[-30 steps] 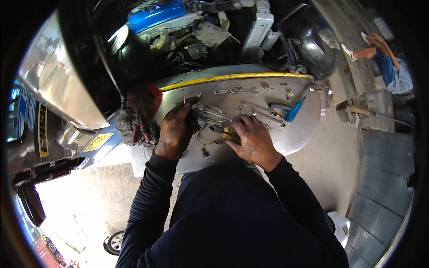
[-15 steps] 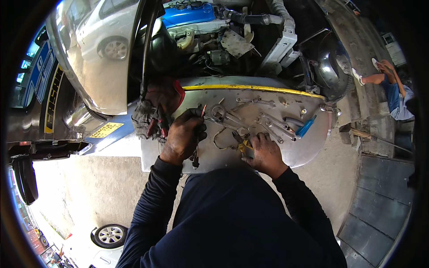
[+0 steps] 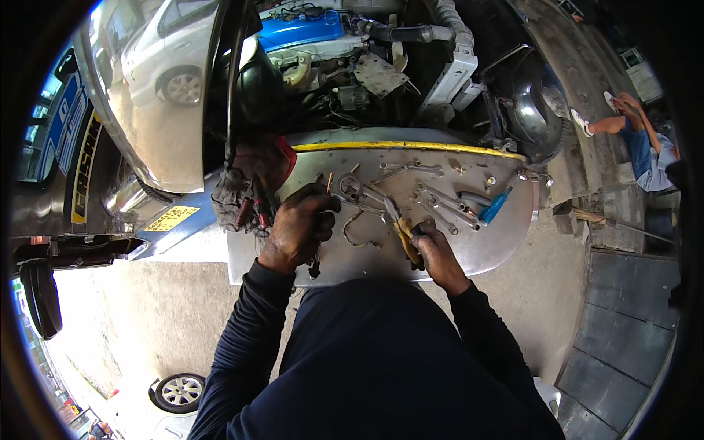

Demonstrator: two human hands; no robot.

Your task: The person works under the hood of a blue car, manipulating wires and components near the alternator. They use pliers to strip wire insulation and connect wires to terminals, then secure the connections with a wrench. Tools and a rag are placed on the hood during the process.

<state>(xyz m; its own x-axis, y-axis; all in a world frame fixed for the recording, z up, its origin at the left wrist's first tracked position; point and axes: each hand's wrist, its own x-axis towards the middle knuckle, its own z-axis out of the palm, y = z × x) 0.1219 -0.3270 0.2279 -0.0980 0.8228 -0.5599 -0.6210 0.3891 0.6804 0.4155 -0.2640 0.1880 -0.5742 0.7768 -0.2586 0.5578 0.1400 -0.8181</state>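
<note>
My left hand (image 3: 301,226) is closed around a thin wire. The wire's bare copper-coloured end (image 3: 330,180) sticks up past the fingers, and a dark lower part (image 3: 315,265) hangs below the palm. My right hand (image 3: 435,253) grips yellow-handled pliers (image 3: 404,238) by the handles, with the jaws pointing up and away from me. A short curved piece of wire or hose (image 3: 347,233) lies on the grey metal panel (image 3: 469,253) between my hands. Just beyond them are a ring-shaped metal part (image 3: 350,185) and several wrenches (image 3: 442,202).
A blue-handled tool (image 3: 496,207) lies at the panel's right. Red-handled pliers (image 3: 262,211) rest on a dirty grey cloth (image 3: 227,194) at its left. Past the yellow-edged strip (image 3: 411,145) is an open engine bay with a blue engine cover (image 3: 301,29). A person (image 3: 649,150) sits far right.
My right hand has taken up the yellow-handled pliers from the panel and turned them upright. My left hand keeps its hold on the wire, nearly in place.
</note>
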